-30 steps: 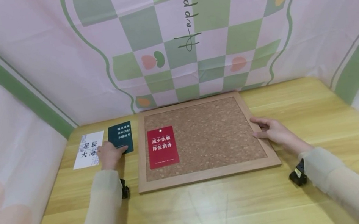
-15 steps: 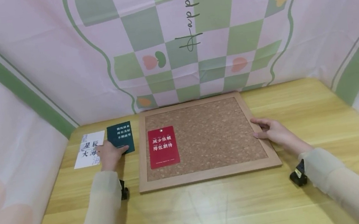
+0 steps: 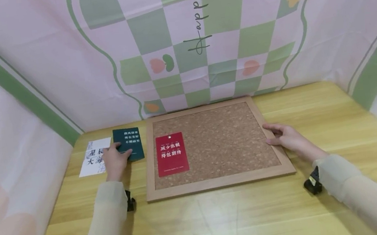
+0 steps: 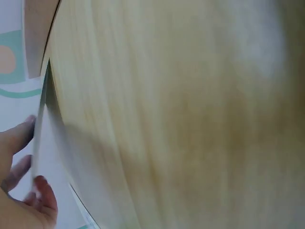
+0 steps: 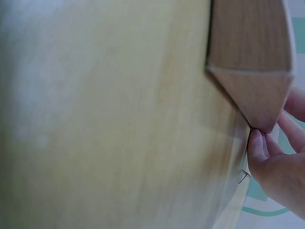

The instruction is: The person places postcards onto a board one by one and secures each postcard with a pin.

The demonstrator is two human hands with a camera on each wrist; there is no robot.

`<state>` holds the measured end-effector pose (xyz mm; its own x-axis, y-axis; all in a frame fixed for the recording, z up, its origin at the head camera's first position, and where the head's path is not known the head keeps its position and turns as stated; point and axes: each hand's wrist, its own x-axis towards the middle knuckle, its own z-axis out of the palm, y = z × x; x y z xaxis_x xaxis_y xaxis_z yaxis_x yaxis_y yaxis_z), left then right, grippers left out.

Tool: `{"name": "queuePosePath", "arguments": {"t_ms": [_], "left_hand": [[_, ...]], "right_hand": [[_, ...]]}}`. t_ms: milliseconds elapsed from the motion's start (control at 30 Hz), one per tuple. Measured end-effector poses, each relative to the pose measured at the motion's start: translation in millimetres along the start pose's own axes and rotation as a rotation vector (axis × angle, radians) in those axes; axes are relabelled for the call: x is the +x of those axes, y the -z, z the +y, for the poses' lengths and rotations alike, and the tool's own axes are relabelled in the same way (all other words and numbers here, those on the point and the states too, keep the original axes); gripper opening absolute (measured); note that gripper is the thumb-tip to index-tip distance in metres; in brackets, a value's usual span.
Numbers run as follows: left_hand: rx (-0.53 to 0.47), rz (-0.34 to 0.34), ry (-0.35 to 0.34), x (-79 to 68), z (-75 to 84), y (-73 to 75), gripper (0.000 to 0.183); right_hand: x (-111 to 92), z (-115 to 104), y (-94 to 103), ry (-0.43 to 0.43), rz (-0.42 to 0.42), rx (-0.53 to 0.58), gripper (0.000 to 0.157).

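Note:
A dark green card [image 3: 130, 141] with white lettering lies left of the wood-framed corkboard [image 3: 228, 140]. My left hand [image 3: 114, 162] pinches it by its near left part; in the left wrist view, the card's edge tilts up from the table between thumb and fingers. Beneath that hand's left side, a white card [image 3: 86, 164] with black characters is partly covered. On the cork, a red card [image 3: 172, 162] hangs from a pin [image 3: 169, 136] at its top. My right hand [image 3: 291, 139] grips the corkboard's right frame edge, thumb against its side, as the right wrist view shows.
Light wood tabletop [image 3: 217, 221] extends in front of the board and to both sides. A small metal thumbtack-like piece [image 5: 244, 176] is beside the right hand. A checked cloth [image 3: 196, 72] hangs right behind the board, and cloth walls close off both sides.
My left hand's fingers have come off the white card side onto the green card's left edge, and the green card has shifted slightly right. My right hand stays on the frame.

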<state>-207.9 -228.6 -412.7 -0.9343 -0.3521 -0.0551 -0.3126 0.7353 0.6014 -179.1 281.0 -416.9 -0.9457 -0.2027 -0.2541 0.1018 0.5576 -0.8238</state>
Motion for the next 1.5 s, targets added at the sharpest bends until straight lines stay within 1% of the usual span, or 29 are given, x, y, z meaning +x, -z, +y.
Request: {"name": "queuePosePath", "arguments": {"t_ms": [133,200,300,400,533,667,767,867,1000,1067,1200,1333,1500], "left_hand": [[-0.095,0.056,-0.046,1.5,-1.2,-1.8,0.042],[-0.147,0.078,-0.069,1.7,-0.1,-1.6,0.036],[-0.204,0.098,-0.095,1.9,2.7,-1.1,0.034],[-0.213,0.135,-0.126,1.8,6.2,-1.4,0.034],[-0.228,0.206,-0.152,0.3,12.4,-2.9,0.034],[-0.277,0.281,-0.164,-3.0,20.8,-3.6,0.033],[-0.318,0.312,-0.185,-5.3,27.2,-4.1,0.032],[-0.35,0.291,-0.207,-8.1,33.9,-5.4,0.032],[-0.345,0.253,-0.252,-11.9,42.2,-10.2,0.029],[-0.346,0.25,-0.278,-14.0,46.5,-13.2,0.028],[-0.381,0.238,-0.306,-20.2,57.4,-17.1,0.026],[-0.405,0.182,-0.299,-26.6,68.6,-21.1,0.027],[-0.42,0.087,-0.265,-36.6,80.3,-29.2,0.027]], "right_hand": [[-0.3,-0.2,0.7,-0.004,-0.004,-0.01,0.066],[0.0,0.0,0.7,-0.003,-0.005,-0.01,0.065],[0.2,-0.1,0.2,-0.004,-0.003,-0.01,0.065],[-0.2,-0.4,-0.2,-0.001,-0.006,-0.002,0.065],[-0.6,-0.7,-0.9,-0.004,-0.006,0.008,0.065],[-0.2,-0.5,-1.1,0.0,-0.006,0.012,0.065],[0.1,-0.2,-0.9,0.001,-0.006,0.01,0.065],[0.2,0.4,-0.3,-0.001,-0.003,-0.012,0.065],[0.1,1.0,-0.5,-0.007,-0.001,-0.016,0.065],[0.0,1.2,-0.8,-0.004,-0.001,-0.014,0.065],[0.2,1.5,-1.5,0.002,-0.001,-0.013,0.065],[0.3,1.7,-1.3,0.0,0.001,-0.014,0.065],[0.3,1.9,-0.9,0.003,0.003,-0.008,0.065]]}}
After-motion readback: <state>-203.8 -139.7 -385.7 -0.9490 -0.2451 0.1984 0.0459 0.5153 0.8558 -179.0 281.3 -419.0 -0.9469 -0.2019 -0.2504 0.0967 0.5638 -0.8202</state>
